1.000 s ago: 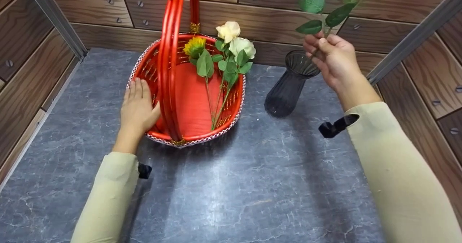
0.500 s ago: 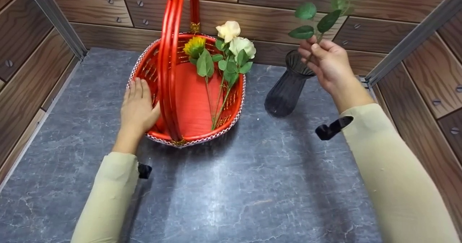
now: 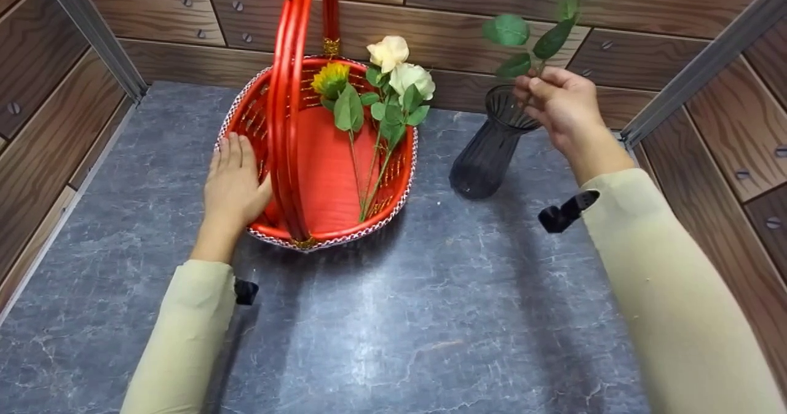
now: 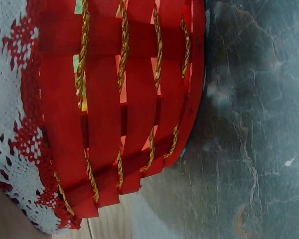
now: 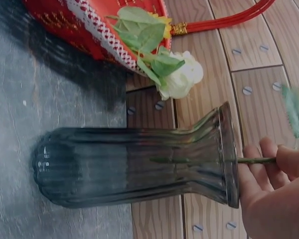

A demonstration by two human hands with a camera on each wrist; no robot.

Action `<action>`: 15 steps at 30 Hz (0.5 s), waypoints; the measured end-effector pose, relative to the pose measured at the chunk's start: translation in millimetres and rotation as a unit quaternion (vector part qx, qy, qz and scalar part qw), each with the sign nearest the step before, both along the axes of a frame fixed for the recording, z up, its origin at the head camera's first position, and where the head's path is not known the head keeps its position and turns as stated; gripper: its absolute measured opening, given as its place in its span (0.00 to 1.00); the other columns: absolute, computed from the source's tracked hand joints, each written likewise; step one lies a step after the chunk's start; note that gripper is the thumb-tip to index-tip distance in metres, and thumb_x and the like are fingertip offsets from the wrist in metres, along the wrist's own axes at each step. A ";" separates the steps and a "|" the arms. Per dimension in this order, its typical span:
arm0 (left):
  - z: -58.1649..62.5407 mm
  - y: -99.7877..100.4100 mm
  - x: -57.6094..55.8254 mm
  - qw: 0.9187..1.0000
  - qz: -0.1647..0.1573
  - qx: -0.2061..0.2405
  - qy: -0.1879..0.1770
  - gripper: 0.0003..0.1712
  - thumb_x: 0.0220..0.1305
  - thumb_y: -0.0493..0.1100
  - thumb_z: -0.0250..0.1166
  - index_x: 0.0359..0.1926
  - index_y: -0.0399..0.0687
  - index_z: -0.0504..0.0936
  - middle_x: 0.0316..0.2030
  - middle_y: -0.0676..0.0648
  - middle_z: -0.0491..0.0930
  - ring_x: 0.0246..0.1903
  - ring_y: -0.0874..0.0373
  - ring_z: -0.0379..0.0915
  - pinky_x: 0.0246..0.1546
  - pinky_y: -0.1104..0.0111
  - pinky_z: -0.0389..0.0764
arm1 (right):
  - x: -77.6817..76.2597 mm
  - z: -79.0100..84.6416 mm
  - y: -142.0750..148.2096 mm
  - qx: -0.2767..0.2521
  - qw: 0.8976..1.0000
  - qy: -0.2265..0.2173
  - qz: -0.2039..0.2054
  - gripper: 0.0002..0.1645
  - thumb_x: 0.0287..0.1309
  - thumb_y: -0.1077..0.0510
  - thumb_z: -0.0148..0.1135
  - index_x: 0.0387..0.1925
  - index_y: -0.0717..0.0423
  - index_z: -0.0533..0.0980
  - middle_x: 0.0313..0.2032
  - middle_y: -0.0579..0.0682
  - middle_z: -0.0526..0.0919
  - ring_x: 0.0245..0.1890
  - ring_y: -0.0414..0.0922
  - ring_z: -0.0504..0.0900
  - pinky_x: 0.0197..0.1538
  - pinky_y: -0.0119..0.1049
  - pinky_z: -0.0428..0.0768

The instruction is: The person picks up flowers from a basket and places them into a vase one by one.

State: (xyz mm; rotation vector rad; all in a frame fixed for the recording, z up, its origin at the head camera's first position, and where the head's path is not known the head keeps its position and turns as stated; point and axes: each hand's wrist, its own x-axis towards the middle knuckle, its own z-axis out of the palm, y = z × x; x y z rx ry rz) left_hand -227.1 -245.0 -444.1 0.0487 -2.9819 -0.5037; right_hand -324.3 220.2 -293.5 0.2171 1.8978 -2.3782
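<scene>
My right hand [image 3: 565,106] pinches the green stem [image 5: 256,160] of a leafy artificial flower between thumb and fingers. Its leaves [image 3: 553,37] spread above the hand, and the bloom is mostly cut off at the top of the head view. Through the dark ribbed glass vase [image 5: 104,164], the stem's lower end shows inside the neck; the vase stands upright. My left hand [image 3: 232,177] rests with straight fingers on the left rim of a red woven basket [image 3: 403,202]. Within the basket lean a yellow sunflower [image 3: 331,80], a cream rose [image 3: 388,53] and a white rose [image 3: 412,82].
The basket's tall red handle [image 3: 286,94] arches over it, close beside the left thumb. Wood-patterned panels [image 3: 467,26] wall in the back and sides of the grey marbled tabletop [image 3: 381,328]. The vase stands right of the basket, with a gap between them.
My right hand has shifted slightly left and down, bringing the stem lower into the vase, and its leaves have moved left. The left hand and basket have stayed put.
</scene>
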 end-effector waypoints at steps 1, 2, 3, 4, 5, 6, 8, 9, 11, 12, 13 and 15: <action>-0.4 -0.1 0.0 1.000 0.000 -0.001 0.000 0.48 0.73 0.62 0.41 0.75 0.26 0.45 0.76 0.28 0.42 0.77 0.35 0.32 0.77 0.49 0.37 | -1.0 0.3 1.1 0.004 1.000 -0.007 0.002 0.09 0.67 0.68 0.57 0.45 0.59 0.79 0.35 0.51 0.89 0.40 0.45 0.87 0.44 0.34 0.86; -0.4 -0.1 0.3 1.000 -0.001 -0.001 0.000 0.48 0.73 0.62 0.41 0.75 0.26 0.45 0.76 0.27 0.42 0.77 0.35 0.32 0.77 0.49 0.37 | -2.0 0.6 1.9 0.010 1.000 -0.011 0.005 0.09 0.67 0.69 0.57 0.44 0.59 0.80 0.35 0.51 0.89 0.39 0.44 0.87 0.44 0.34 0.86; -0.5 -0.1 0.4 1.000 -0.001 -0.001 0.000 0.48 0.73 0.62 0.41 0.75 0.26 0.45 0.76 0.27 0.42 0.77 0.35 0.33 0.77 0.49 0.37 | -3.0 0.8 2.7 0.019 1.000 -0.014 0.008 0.09 0.67 0.68 0.56 0.44 0.58 0.80 0.35 0.50 0.89 0.39 0.44 0.87 0.44 0.33 0.86; -0.5 -0.2 0.6 1.000 -0.001 -0.001 0.000 0.48 0.73 0.62 0.41 0.75 0.26 0.45 0.76 0.27 0.42 0.77 0.35 0.33 0.77 0.49 0.37 | -3.6 1.3 3.1 0.029 0.999 -0.016 0.011 0.09 0.67 0.68 0.56 0.45 0.58 0.79 0.35 0.50 0.89 0.38 0.43 0.87 0.43 0.33 0.86; -0.5 0.0 0.7 1.000 -0.001 -0.002 0.001 0.48 0.73 0.62 0.41 0.75 0.26 0.45 0.76 0.28 0.42 0.77 0.35 0.33 0.77 0.49 0.38 | -4.4 1.8 3.7 0.040 0.999 -0.019 0.014 0.11 0.67 0.68 0.56 0.48 0.59 0.79 0.35 0.49 0.89 0.38 0.43 0.87 0.42 0.32 0.86; -0.5 -0.1 0.7 1.000 -0.001 -0.002 0.000 0.48 0.73 0.62 0.41 0.75 0.26 0.45 0.76 0.28 0.42 0.77 0.35 0.33 0.77 0.49 0.37 | -5.0 2.4 4.1 0.052 0.998 -0.021 0.017 0.12 0.68 0.68 0.55 0.51 0.60 0.77 0.34 0.48 0.89 0.38 0.42 0.87 0.41 0.32 0.86; -0.1 0.0 0.8 1.000 -0.001 -0.001 0.000 0.49 0.73 0.63 0.41 0.75 0.26 0.45 0.76 0.28 0.42 0.77 0.35 0.32 0.77 0.49 0.37 | -6.7 3.6 4.6 0.073 0.997 -0.025 0.022 0.17 0.68 0.68 0.55 0.57 0.62 0.74 0.34 0.47 0.90 0.38 0.42 0.87 0.39 0.31 0.85; 0.1 0.0 0.6 1.000 0.000 -0.001 -0.001 0.49 0.73 0.63 0.41 0.75 0.26 0.45 0.76 0.28 0.42 0.77 0.35 0.32 0.77 0.49 0.37 | -7.6 4.3 4.7 0.083 0.996 -0.027 0.026 0.20 0.68 0.68 0.55 0.60 0.63 0.72 0.34 0.47 0.90 0.38 0.42 0.87 0.38 0.31 0.85; 0.3 -0.1 0.2 1.000 0.000 -0.002 -0.002 0.49 0.73 0.63 0.41 0.75 0.26 0.45 0.76 0.28 0.42 0.77 0.35 0.32 0.77 0.49 0.38 | -9.4 5.4 4.6 0.105 0.993 -0.032 0.034 0.23 0.68 0.67 0.56 0.63 0.65 0.69 0.34 0.46 0.89 0.39 0.42 0.87 0.38 0.31 0.85; 0.4 -0.2 0.1 1.000 0.000 -0.002 -0.003 0.49 0.73 0.62 0.41 0.75 0.26 0.45 0.76 0.28 0.41 0.77 0.35 0.32 0.77 0.48 0.38 | -10.1 6.1 4.3 0.115 0.992 -0.036 0.038 0.24 0.68 0.67 0.56 0.63 0.66 0.69 0.35 0.46 0.89 0.39 0.42 0.87 0.38 0.31 0.86; 0.7 -0.1 0.1 1.000 0.000 -0.001 -0.003 0.49 0.73 0.62 0.42 0.75 0.26 0.45 0.76 0.28 0.41 0.77 0.35 0.32 0.77 0.48 0.38 | -10.9 6.7 4.1 0.125 0.990 -0.039 0.042 0.23 0.67 0.67 0.57 0.63 0.66 0.70 0.34 0.46 0.89 0.39 0.42 0.87 0.38 0.31 0.86; 1.1 0.2 0.2 1.000 -0.002 -0.001 -0.002 0.48 0.73 0.62 0.42 0.75 0.26 0.45 0.76 0.28 0.42 0.77 0.35 0.33 0.77 0.48 0.38 | -12.3 7.6 3.6 0.147 0.987 -0.044 0.052 0.21 0.67 0.68 0.57 0.60 0.66 0.71 0.34 0.47 0.89 0.38 0.42 0.87 0.39 0.31 0.86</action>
